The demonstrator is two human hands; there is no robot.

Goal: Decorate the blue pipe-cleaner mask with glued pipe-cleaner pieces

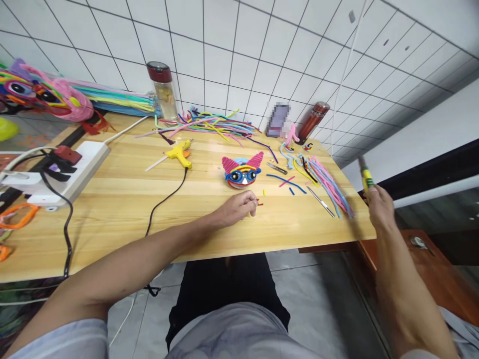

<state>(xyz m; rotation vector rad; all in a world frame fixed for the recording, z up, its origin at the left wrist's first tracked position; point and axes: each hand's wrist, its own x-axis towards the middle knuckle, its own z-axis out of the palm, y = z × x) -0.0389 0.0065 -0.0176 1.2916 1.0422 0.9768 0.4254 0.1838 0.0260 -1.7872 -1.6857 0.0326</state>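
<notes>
My left hand is closed in a pinch above the front middle of the table, with a short orange-red pipe cleaner piece poking out of its fingertips. Just beyond it sits a pipe cleaner animal head with pink ears, blue-rimmed eyes and a yellow band. Off the table's right edge, my right hand grips a tool with a yellow and green handle; its dark tip is blurred, so its kind is unclear. Near the head lie a craft knife, a blue pipe cleaner and small cut bits.
A yellow glue gun with a black cord lies left of the head. A white power strip is at the left. Behind are loose pipe cleaners, a glass bottle, a phone and a red flask. A silver pen-like knife lies right.
</notes>
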